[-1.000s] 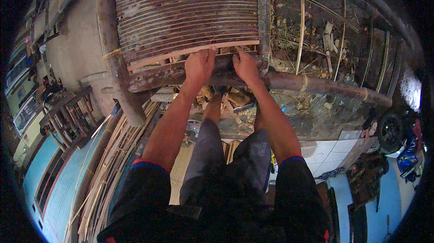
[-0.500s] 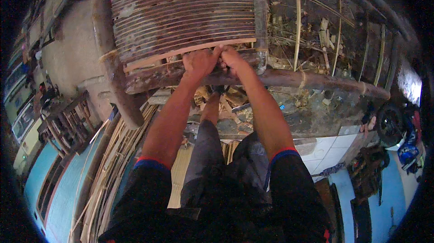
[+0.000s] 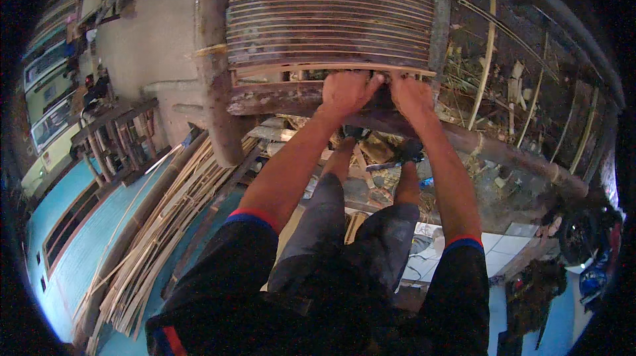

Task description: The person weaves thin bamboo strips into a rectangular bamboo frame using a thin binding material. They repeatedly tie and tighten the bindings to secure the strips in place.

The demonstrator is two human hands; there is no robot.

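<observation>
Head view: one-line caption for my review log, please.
Both hands, left hand and right hand, grip the nearest slat of a slatted bamboo panel over a wooden beam.

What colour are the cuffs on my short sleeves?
Each sleeve cuff is banded red over blue on a black sleeve, seen clearly in the head view.

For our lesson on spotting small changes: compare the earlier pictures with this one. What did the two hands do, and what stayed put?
The left hand and right hand, set apart a second ago, have drawn close together on the pale bamboo slat at the near edge of the brown slatted bamboo panel. The panel, the rough log beam and the grip stayed as before.
</observation>
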